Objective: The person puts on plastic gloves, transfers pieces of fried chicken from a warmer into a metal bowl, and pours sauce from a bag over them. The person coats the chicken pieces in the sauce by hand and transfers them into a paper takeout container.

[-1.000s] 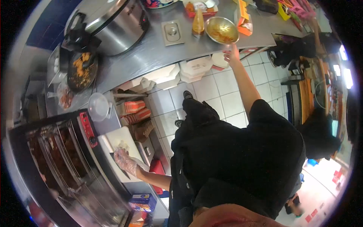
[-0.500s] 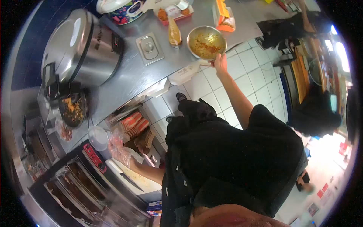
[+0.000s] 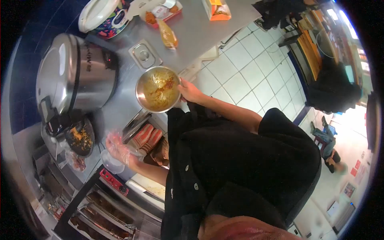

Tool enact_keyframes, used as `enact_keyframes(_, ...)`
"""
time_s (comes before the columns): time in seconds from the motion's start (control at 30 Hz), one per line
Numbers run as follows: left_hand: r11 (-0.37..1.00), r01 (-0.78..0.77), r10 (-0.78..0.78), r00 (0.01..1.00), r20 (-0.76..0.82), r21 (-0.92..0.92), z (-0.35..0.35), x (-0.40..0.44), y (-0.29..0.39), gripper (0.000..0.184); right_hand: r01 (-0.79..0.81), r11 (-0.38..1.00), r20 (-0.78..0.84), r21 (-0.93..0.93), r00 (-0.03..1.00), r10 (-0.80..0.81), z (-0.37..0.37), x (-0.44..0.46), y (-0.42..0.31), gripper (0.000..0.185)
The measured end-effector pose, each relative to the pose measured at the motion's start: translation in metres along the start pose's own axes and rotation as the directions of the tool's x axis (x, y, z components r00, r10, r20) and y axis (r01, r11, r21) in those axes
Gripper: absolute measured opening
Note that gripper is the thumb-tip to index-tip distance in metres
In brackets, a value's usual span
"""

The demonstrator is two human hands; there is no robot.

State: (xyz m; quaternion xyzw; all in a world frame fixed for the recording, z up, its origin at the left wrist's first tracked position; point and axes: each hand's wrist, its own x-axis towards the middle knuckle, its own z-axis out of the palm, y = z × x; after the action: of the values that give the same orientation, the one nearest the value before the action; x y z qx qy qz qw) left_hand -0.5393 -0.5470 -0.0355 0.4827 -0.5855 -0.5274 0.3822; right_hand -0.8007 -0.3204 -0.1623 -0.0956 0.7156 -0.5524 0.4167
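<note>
My right hand grips the rim of a round metal bowl, its thumb along the edge. The bowl is tilted toward me, and yellow and reddish-brown sauce smears its inside. My left hand wears a clear plastic glove; its fingers are stretched out and somewhat blurred. Just below it is a clear plastic tub, partly hidden by the hand. Above the metal bowl, on the steel counter, lie a small steel pan lid and a clear bag of brownish-yellow sauce.
A large rice cooker stands at left, with a dark pan of food bits beside it. Food boxes and a patterned pot are at the back. An oven sits lower left. A seated person is far right.
My right hand has brought the metal bowl leftward and nearer to me, past the counter's front edge. My gloved left hand has shifted up over the plastic tub. The view has turned slightly.
</note>
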Motion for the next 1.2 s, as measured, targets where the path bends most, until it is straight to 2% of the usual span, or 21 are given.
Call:
enact_keyframes(0.07,1.0,-0.017,0.017,1.0,0.002,0.027,-0.007,0.02,0.003,0.04,0.011,0.999,0.115,0.033,0.993,-0.014,0.027,0.02,-0.017,0.05)
enact_keyframes(0.17,0.999,0.027,-0.024,0.998,-0.065,0.035,-0.027,0.043,0.001,0.04,0.052,0.996,0.127,0.073,0.99,-0.061,0.064,0.051,-0.02,0.055)
enact_keyframes(0.27,0.998,-0.011,0.017,0.995,-0.098,0.063,-0.074,0.06,-0.004,0.042,0.079,0.997,0.178,0.009,0.981,-0.08,0.086,0.073,-0.021,0.06)
enact_keyframes(0.3,0.996,-0.007,0.017,0.994,-0.104,0.093,-0.085,0.066,-0.004,0.041,0.077,0.996,0.188,0.055,0.978,-0.086,0.093,0.07,-0.031,0.062)
enact_keyframes(0.33,0.993,-0.003,0.015,0.995,-0.099,0.122,-0.095,0.07,-0.004,0.04,0.071,0.992,0.187,0.102,0.978,-0.089,0.097,0.062,-0.043,0.064)
enact_keyframes(0.37,0.999,-0.001,0.008,0.983,-0.184,0.041,-0.103,0.071,-0.008,0.035,-0.001,0.993,0.218,0.122,0.976,-0.026,0.099,0.059,-0.052,0.065)
enact_keyframes(0.43,0.998,0.035,-0.019,0.968,-0.248,0.057,-0.119,0.078,-0.007,0.034,-0.073,0.989,0.258,0.128,0.965,0.038,0.1,0.061,-0.053,0.067)
enact_keyframes(0.53,0.992,0.1,-0.072,0.95,-0.303,0.078,-0.148,0.097,-0.02,0.035,-0.136,0.983,0.215,0.127,0.971,0.107,0.105,0.066,-0.042,0.07)
enact_keyframes(0.6,0.995,0.074,-0.054,0.965,-0.257,0.069,-0.161,0.108,-0.029,0.035,-0.094,0.982,0.078,0.161,0.994,0.083,0.107,0.068,-0.034,0.068)
enact_keyframes(0.73,0.997,0.078,-0.071,0.968,-0.24,0.023,-0.173,0.141,-0.044,0.031,-0.082,0.978,-0.031,0.192,0.996,0.09,0.1,0.076,-0.016,0.064)
enact_keyframes(0.8,0.987,-0.135,0.131,0.99,-0.053,-0.082,-0.168,0.153,-0.043,0.028,-0.07,0.973,-0.071,0.218,0.994,0.088,0.099,0.069,-0.018,0.062)
enact_keyframes(0.83,0.988,-0.139,0.134,0.988,-0.077,-0.068,-0.162,0.159,-0.042,0.028,-0.048,0.971,-0.108,0.234,0.991,0.075,0.098,0.066,-0.015,0.06)
enact_keyframes(0.93,0.992,-0.089,0.08,0.992,-0.092,-0.091,-0.156,0.168,-0.044,0.028,-0.039,0.974,-0.156,0.222,0.985,0.075,0.093,0.055,-0.006,0.057)
enact_keyframes(0.97,0.998,0.063,-0.062,0.998,0.031,-0.021,-0.158,0.168,-0.047,0.03,-0.041,0.979,-0.198,0.201,0.977,0.081,0.085,0.051,-0.002,0.056)
enact_keyframes(1.0,0.977,0.199,-0.209,0.962,0.175,0.069,-0.155,0.171,-0.048,0.031,0.022,0.986,-0.23,0.163,0.973,0.016,0.076,0.045,0.015,0.053)
enact_keyframes(1.03,0.932,0.261,-0.344,0.855,0.388,0.251,-0.151,0.169,-0.028,0.032,-0.012,0.987,-0.238,0.157,0.97,0.05,0.067,0.037,0.026,0.052)
enact_keyframes(1.07,0.883,0.422,-0.467,0.746,0.474,0.206,-0.145,0.162,-0.037,0.033,-0.039,0.986,-0.271,0.162,0.959,0.082,0.055,0.028,0.037,0.05)
enact_keyframes(1.1,0.859,0.387,-0.511,0.61,0.605,0.335,-0.133,0.156,-0.023,0.035,-0.068,0.991,-0.319,0.111,0.943,0.1,0.042,0.014,0.054,0.047)
enact_keyframes(1.13,0.87,0.377,-0.472,0.447,0.76,0.319,-0.137,0.157,-0.056,0.035,-0.105,0.992,-0.359,0.069,0.925,0.123,0.028,-0.002,0.072,0.044)
enact_keyframes(1.17,0.852,0.454,-0.443,0.362,0.82,0.26,-0.115,0.141,-0.034,0.033,-0.091,0.989,-0.452,0.113,0.882,0.133,0.011,-0.017,0.098,0.044)
enact_keyframes(1.2,0.844,0.473,-0.423,0.296,0.856,0.253,-0.096,0.127,-0.024,0.033,-0.227,0.974,-0.48,0.023,0.852,0.21,-0.007,-0.033,0.128,0.041)
